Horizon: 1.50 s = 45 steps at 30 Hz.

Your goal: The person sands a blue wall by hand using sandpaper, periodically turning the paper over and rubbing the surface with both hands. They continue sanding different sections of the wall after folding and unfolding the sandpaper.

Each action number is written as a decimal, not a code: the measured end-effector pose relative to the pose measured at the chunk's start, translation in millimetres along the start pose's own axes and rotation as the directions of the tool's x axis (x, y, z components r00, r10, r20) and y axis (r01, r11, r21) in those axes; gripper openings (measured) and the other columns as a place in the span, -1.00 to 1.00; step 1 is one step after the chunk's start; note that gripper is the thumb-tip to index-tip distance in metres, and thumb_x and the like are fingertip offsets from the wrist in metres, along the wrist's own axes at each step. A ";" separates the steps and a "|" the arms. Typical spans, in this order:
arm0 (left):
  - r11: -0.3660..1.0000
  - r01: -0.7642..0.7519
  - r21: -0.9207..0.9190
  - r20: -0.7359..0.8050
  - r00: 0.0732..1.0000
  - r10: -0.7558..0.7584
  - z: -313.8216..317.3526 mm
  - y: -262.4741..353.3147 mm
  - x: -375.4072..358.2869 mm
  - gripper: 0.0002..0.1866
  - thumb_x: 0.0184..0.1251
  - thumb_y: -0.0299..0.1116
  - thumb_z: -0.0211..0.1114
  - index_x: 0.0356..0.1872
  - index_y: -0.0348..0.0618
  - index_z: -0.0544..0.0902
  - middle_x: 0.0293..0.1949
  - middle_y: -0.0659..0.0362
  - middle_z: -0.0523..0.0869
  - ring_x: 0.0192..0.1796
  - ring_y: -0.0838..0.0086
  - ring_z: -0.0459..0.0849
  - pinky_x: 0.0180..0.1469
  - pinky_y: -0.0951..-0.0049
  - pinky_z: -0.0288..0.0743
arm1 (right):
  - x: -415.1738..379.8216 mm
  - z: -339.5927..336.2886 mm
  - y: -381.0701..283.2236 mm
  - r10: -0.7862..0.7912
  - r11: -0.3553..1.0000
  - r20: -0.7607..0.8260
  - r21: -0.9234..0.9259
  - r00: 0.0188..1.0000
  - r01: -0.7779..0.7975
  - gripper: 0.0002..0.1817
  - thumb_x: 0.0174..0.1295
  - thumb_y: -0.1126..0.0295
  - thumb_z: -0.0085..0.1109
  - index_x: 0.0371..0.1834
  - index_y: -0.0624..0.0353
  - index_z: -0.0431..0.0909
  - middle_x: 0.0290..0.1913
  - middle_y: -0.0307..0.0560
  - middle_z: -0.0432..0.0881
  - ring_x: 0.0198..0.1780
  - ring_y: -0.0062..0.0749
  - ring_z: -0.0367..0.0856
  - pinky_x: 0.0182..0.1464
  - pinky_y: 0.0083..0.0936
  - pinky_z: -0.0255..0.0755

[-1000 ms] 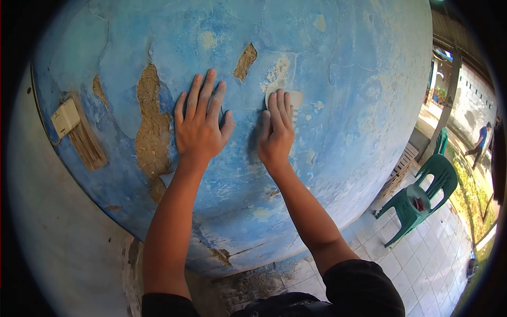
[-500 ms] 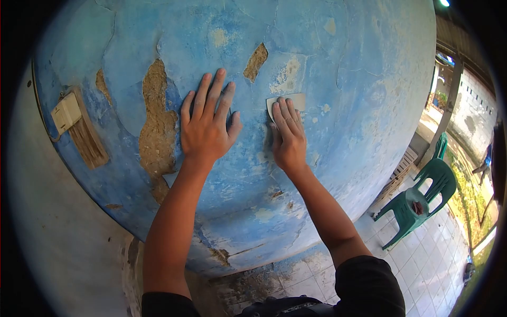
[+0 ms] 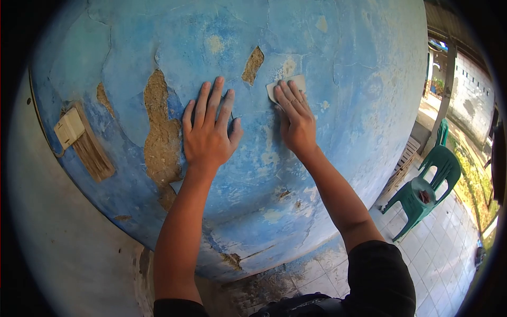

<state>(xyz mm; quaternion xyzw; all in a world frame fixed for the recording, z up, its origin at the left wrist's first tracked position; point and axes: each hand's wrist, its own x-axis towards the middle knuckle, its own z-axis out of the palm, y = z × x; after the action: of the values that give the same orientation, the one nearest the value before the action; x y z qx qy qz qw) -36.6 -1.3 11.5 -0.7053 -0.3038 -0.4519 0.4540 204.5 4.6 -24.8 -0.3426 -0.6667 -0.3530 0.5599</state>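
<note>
Fingers spread, my left hand (image 3: 209, 129) lies flat on a blue wall (image 3: 243, 174) whose paint is cracked and worn. It rests just right of a long patch of bare plaster (image 3: 161, 132) where the paint has come away. My right hand (image 3: 298, 119) presses a pale sheet of sandpaper (image 3: 298, 81) against the wall, its fingers together over the sheet. The sandpaper overlaps the lower part of a whitish scraped spot (image 3: 289, 66). Between and above the hands shows a smaller bare patch (image 3: 253, 65).
A cream switch box (image 3: 69, 128) on a wooden board (image 3: 94, 157) is fixed at the wall's left. To the right, a green plastic chair (image 3: 417, 198) with a dish on its seat stands on white floor tiles (image 3: 422, 248). A slatted wooden piece (image 3: 405, 158) is by the wall's right edge.
My right hand has slid the sandpaper upward along the wall, over part of the whitish spot. My left hand stays flat in about the same place; the view has shifted slightly.
</note>
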 end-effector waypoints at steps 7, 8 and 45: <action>1.000 0.013 0.014 -0.010 1.000 -0.013 -1.1 1.8 -0.5 -0.34 0.48 -0.17 0.39 0.58 0.01 0.57 0.73 0.13 0.44 0.77 0.18 0.32 0.72 0.04 0.10 | -11.8 23.9 -58.2 0.170 0.980 -0.122 0.121 0.978 -0.156 -0.47 0.50 0.51 0.33 0.54 0.19 0.63 0.59 0.11 0.60 0.69 0.14 0.43 0.67 0.11 0.32; 1.000 0.012 0.010 -0.009 1.000 -0.012 -1.0 2.8 -1.3 -0.34 0.48 -0.17 0.39 0.58 0.01 0.57 0.73 0.13 0.44 0.77 0.18 0.32 0.72 0.04 0.10 | -16.9 19.0 -52.0 0.102 0.988 -0.042 0.119 0.994 -0.096 -0.48 0.51 0.51 0.32 0.53 0.18 0.64 0.59 0.09 0.60 0.69 0.12 0.44 0.66 0.10 0.34; 0.999 -0.031 0.020 0.019 0.999 0.031 -4.0 -1.5 -7.3 -0.36 0.49 -0.14 0.40 0.57 -0.01 0.59 0.74 0.07 0.42 0.76 0.15 0.33 0.69 -0.01 0.10 | -25.6 5.7 -51.3 0.126 0.991 -0.044 0.049 0.991 -0.124 -0.49 0.50 0.49 0.36 0.51 0.15 0.67 0.57 0.05 0.63 0.65 0.06 0.50 0.60 0.11 0.44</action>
<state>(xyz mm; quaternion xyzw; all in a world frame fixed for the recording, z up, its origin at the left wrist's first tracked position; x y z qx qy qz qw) -42.3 -4.5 6.1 -0.7094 -0.3016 -0.4350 0.4653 161.5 -18.5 -55.3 -0.3624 -0.6385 -0.3096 0.6042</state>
